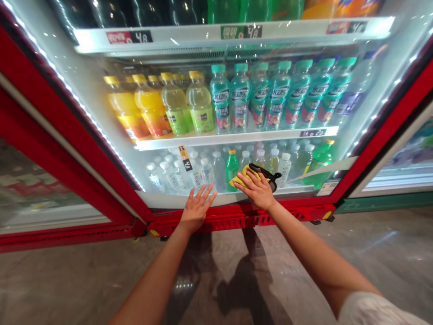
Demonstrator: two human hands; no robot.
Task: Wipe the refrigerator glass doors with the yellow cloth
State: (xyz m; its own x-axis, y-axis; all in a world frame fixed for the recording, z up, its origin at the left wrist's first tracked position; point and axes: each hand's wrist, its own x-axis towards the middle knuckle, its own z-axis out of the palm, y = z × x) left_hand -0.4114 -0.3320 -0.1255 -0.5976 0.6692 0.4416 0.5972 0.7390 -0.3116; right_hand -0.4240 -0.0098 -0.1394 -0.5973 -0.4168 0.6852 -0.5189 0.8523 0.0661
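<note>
The right hand (pixel 255 188) holds a yellow cloth (pixel 237 180) with dark trim, its fingers laid over it and slightly parted, flattening it against what looks like the glass front of a drinks cooler. The cloth lies just above the cooler's bottom edge, a little right of that edge's middle, and the bottles of the lowest shelf stand behind it. Its longer side runs roughly along that edge: the yellow part shows to the left of the fingers, and the dark-trimmed part sticks out past them to the right.

The right grip is thus directly on the cloth and far the nearer of the two. The left hand (pixel 198 208) is to the cloth's left, apart from it, also by the bottom edge; this grip is wide and bare, fingers spread and pointing up. Whether its palm presses the front cannot be told.

Just left of the cloth, inside, a green bottle (pixel 232 162) stands upright. Below both hands runs a red base grille (pixel 223 222), over the floor (pixel 304 289).
</note>
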